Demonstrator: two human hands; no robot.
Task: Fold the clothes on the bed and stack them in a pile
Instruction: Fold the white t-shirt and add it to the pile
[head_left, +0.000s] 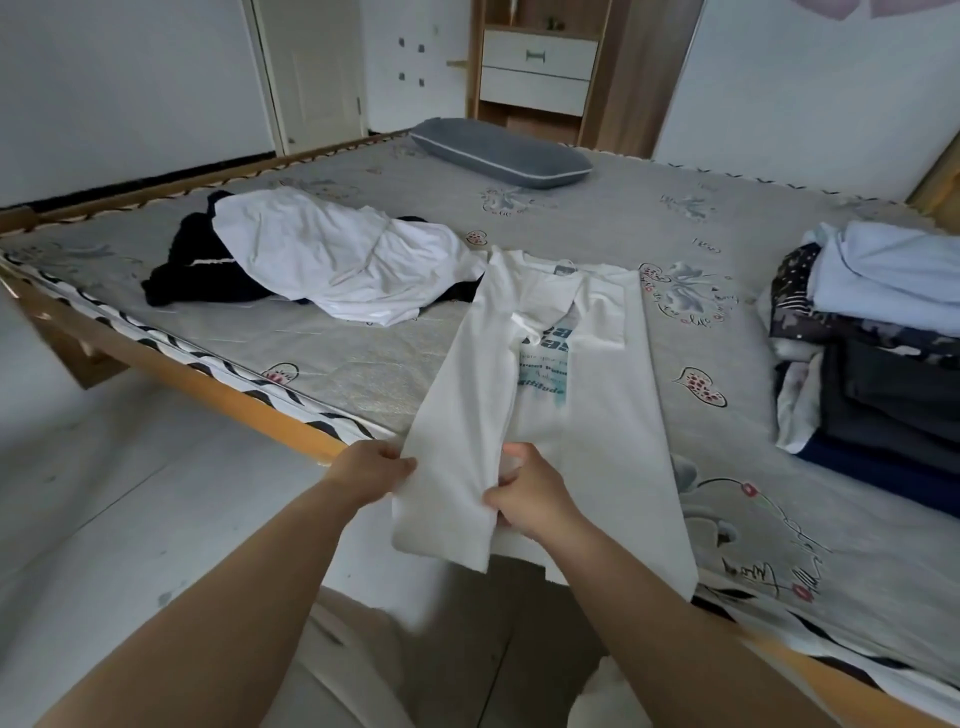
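Setting: home bedroom. Evidence: wood-framed bed (218, 392) with bare printed mattress (649, 218), grey pillow (501, 152), wooden drawer unit (537, 73), white door (317, 73).

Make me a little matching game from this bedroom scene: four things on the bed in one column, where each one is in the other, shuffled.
Things:
1. white printed T-shirt
2. grey pillow
3. stack of clothes
4. loose white garment

Places:
A. far end of the bed
B. right side of the bed
C. gripped at its near end by both hands
D. draped over dark clothes, left side

Pairs: 1-C, 2-A, 3-B, 4-D
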